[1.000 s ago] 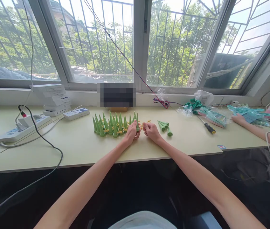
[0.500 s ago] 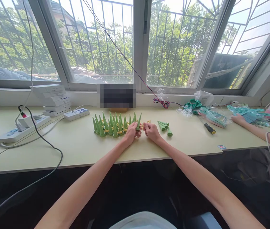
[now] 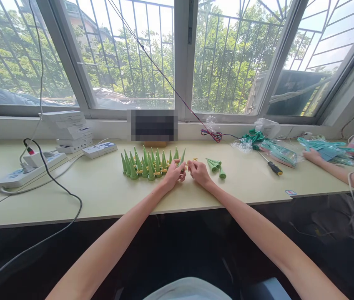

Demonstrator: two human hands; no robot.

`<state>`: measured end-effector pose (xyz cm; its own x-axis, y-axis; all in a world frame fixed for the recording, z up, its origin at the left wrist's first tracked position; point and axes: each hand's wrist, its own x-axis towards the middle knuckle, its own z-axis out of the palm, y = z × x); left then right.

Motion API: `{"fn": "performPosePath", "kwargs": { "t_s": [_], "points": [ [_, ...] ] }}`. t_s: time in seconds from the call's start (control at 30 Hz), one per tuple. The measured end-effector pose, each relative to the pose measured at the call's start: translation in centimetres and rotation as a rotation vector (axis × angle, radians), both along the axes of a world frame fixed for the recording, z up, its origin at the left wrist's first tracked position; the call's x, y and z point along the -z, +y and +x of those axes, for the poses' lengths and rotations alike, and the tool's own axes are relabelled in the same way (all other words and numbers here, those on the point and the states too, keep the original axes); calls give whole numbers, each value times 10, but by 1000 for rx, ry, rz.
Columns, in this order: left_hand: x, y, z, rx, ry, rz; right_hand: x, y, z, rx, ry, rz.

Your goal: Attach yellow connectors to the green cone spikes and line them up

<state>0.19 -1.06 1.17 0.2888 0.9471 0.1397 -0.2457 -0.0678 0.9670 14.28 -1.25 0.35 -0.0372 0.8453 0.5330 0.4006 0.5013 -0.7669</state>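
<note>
My left hand (image 3: 173, 174) is closed around a slim green cone (image 3: 182, 156), which points up and leans slightly right. Right beside it, my right hand (image 3: 198, 171) has its fingers pinched at a small yellow piece (image 3: 187, 165) by the cone's lower part. Fingers partly hide where the two meet. To the left stand several green cones (image 3: 144, 168) in close rows, points upward, with yellow bits between them. Several loose green cones (image 3: 214, 166) lie on their sides just right of my right hand. Behind that hand is another small yellow piece (image 3: 194, 158).
A screwdriver (image 3: 274, 168) and bagged teal cords (image 3: 279, 152) lie to the right. Another person's hand (image 3: 312, 156) touches teal packets (image 3: 327, 151) there. A power strip (image 3: 28, 170), cables and stacked white boxes (image 3: 70, 131) occupy the left. The table edge (image 3: 195, 209) runs before me.
Both my hands stay nearly in place; the cone in my left hand has shifted slightly. At the far right, more of the other person's second hand shows near the pink cup.
</note>
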Motion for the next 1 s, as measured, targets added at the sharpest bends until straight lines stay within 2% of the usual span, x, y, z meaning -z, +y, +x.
{"fn": "performPosePath", "kwargs": {
  "t_s": [0.3, 0.53, 0.83, 1.0],
  "points": [
    [0, 1, 0, -15, -78, -11, -1, 0, 0, 46, -40, 20],
    [-4, 1, -2, -47, -59, 14, -2, -1, 1, 73, -25, 41],
    [0, 2, -1, 3, -33, 76, -3, -1, 0, 86, -40, 83],
    [0, 3, -1, -13, -21, 36, -1, 1, 0, 68, -41, 100]
  ]
}}
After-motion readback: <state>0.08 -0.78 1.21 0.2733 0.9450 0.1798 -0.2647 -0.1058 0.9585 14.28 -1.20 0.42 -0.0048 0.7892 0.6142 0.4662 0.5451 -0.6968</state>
